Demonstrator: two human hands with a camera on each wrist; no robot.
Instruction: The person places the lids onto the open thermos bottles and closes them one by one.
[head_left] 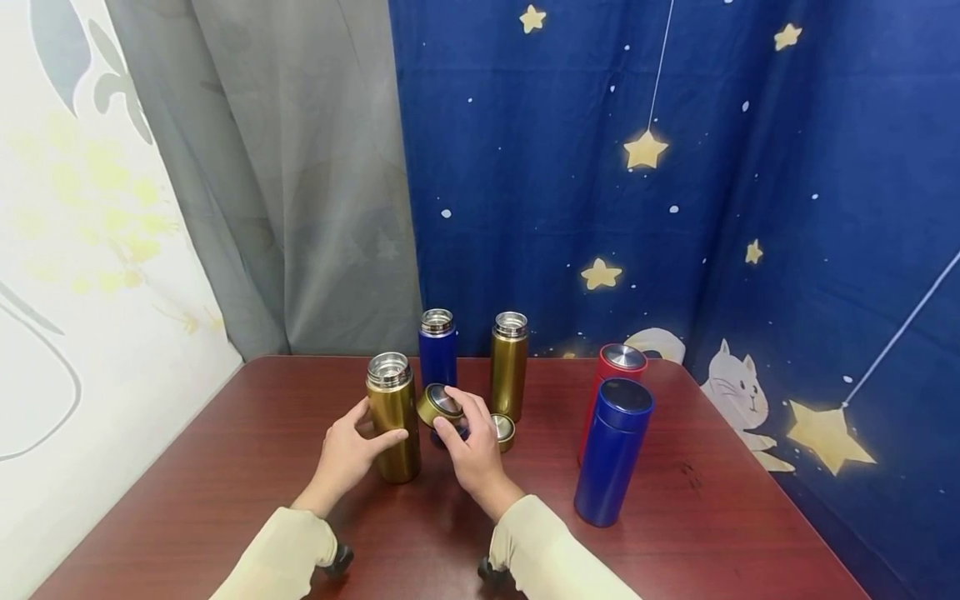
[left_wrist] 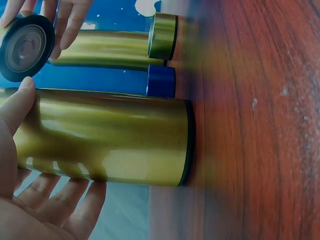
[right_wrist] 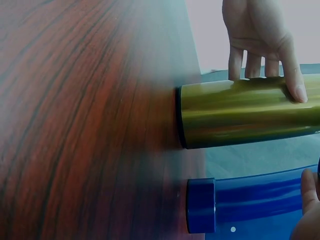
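Note:
A gold thermos bottle [head_left: 397, 463] stands upright on the table with its steel neck uncovered. My left hand [head_left: 347, 457] grips its body from the left, thumb across the near side. Just right of the neck and apart from it, my right hand [head_left: 477, 457] pinches a gold lid [head_left: 428, 412], held tilted in the air. The lid's dark-rimmed underside [left_wrist: 47, 37] shows in the left wrist view. Behind stand an uncapped blue bottle [head_left: 438, 358] and a second uncapped gold bottle [head_left: 509, 367]. A blue lid [left_wrist: 161, 81] and another gold lid [left_wrist: 164, 37] rest before them.
At the right, a capped blue bottle [head_left: 611, 471] stands in front of a capped red bottle [head_left: 609, 367], partly hiding it. The reddish wooden table [head_left: 225, 467] ends at a grey curtain [head_left: 345, 208] and a blue starry curtain [head_left: 540, 167].

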